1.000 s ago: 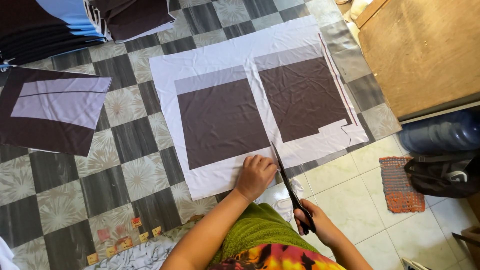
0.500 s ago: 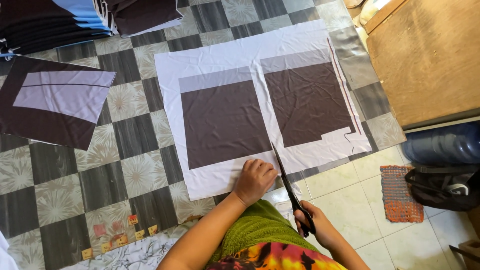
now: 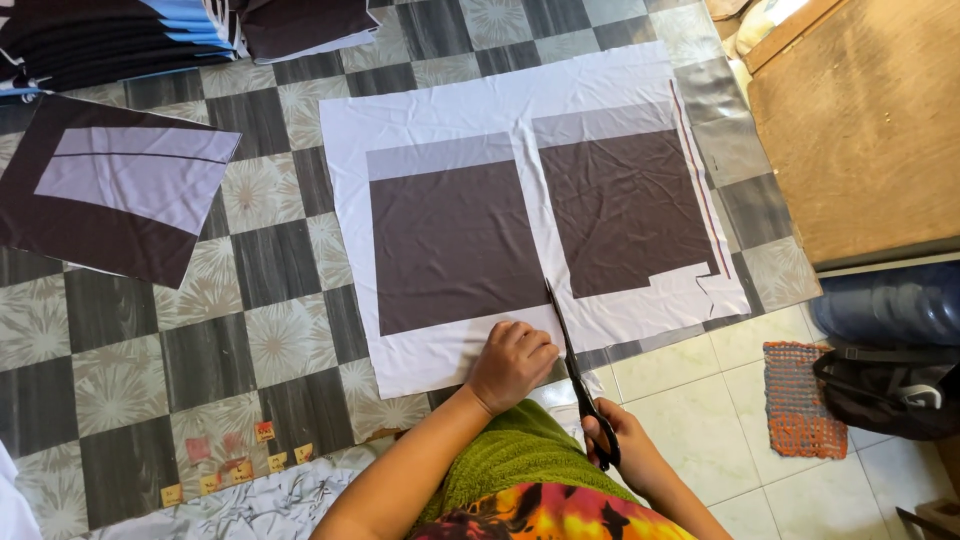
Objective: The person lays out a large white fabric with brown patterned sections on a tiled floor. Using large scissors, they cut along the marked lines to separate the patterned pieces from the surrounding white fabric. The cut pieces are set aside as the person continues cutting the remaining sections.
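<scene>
At the lower centre, black scissors [image 3: 578, 375] are gripped by the right hand [image 3: 612, 445], fingers closed through the handles. Just left, the white fabric sheet [image 3: 500, 110] at frame centre is pressed flat by the left hand [image 3: 511, 362], fingers curled. Folded dark cloth [image 3: 120, 195] lies upper left.

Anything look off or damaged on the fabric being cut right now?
Mostly tidy. The white fabric lies flat, left hand pressing it, right hand working the scissors. One oddity: its lower right corner shows a jagged notch, and a thin strip is loose along that edge.
</scene>
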